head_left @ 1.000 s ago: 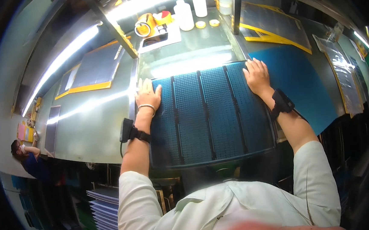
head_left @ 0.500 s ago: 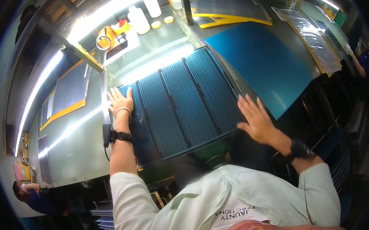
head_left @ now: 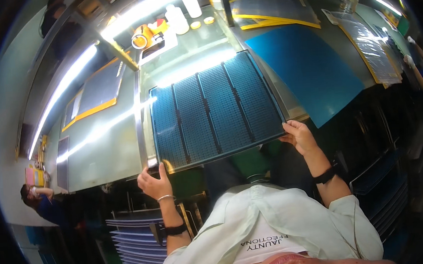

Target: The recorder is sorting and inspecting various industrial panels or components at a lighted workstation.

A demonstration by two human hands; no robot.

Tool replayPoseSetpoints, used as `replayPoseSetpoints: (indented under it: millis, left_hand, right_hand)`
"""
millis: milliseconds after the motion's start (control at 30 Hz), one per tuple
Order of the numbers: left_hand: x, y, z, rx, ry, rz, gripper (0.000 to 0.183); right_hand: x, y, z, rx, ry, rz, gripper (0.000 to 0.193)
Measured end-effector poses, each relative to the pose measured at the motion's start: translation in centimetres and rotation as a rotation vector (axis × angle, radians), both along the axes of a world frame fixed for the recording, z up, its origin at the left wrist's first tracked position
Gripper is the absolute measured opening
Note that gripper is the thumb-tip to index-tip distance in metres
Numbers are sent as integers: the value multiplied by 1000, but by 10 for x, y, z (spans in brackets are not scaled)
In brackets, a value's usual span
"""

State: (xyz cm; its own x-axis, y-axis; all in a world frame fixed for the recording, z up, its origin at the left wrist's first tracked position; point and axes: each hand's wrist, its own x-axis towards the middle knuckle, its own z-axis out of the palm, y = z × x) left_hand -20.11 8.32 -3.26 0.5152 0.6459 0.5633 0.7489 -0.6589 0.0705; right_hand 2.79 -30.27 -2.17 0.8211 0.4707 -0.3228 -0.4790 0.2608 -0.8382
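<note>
A dark blue panel (head_left: 222, 112) with a fine grid and several raised dark strips lies at the near edge of the worktable in front of me. My left hand (head_left: 156, 184) is at its near left corner, thumb against the corner and fingers curled beside it. The undersides of those fingers are hidden. At the near right corner, my right hand (head_left: 297, 136) pinches the panel's edge, with some fingers out of sight beneath. To the right of the panel lies a smooth blue sheet (head_left: 305, 71), not touched by either hand.
Yellow-edged grey sheets (head_left: 274, 11) lie at the back right, another (head_left: 100, 88) at the left. Tape rolls (head_left: 141, 38) and a white bottle (head_left: 176, 19) stand behind the panel near a metal post (head_left: 225, 6). Racked sheets (head_left: 133, 243) stand below left. Co-workers are at both sides.
Both hands have moved from lying flat by the panel's sides to its near corners. The left came back toward me. The right closed on the edge. The whole view has shifted slightly.
</note>
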Motion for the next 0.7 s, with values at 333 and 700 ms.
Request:
replayPoseSetpoints:
  millis: [333,700]
  left_hand:
    - [-24,13,-31,-1401,-731,-189,29]
    - [77,-11,103,-1658,-1119,-1311,48]
  right_hand:
    - [-29,-15,21,56,33,311,37]
    - [7,-73,74,469,-438,88,53]
